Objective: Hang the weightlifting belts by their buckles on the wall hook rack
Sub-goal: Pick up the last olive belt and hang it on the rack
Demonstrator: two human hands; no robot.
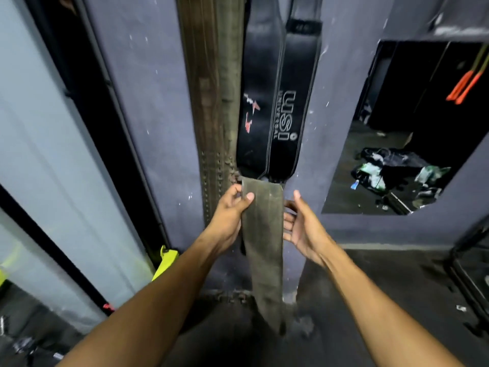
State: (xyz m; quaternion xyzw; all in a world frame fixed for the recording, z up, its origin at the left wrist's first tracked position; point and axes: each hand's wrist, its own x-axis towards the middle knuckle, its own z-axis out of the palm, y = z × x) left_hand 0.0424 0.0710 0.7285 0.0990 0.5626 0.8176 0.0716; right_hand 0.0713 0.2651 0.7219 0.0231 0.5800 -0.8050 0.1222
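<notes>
Left hand (229, 207) gripping olive belt (262, 234), right hand (301, 223) open just beside

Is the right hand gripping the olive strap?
No. The right hand is open beside the olive strap, while the left hand pinches its edge.

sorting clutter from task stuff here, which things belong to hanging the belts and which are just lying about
Belongs to the job:
olive belt, pinched by left hand
right hand, open beside it
brown belt, hanging
black belt, hanging

Just lying about:
orange handles
bags on floor
yellow item
</notes>
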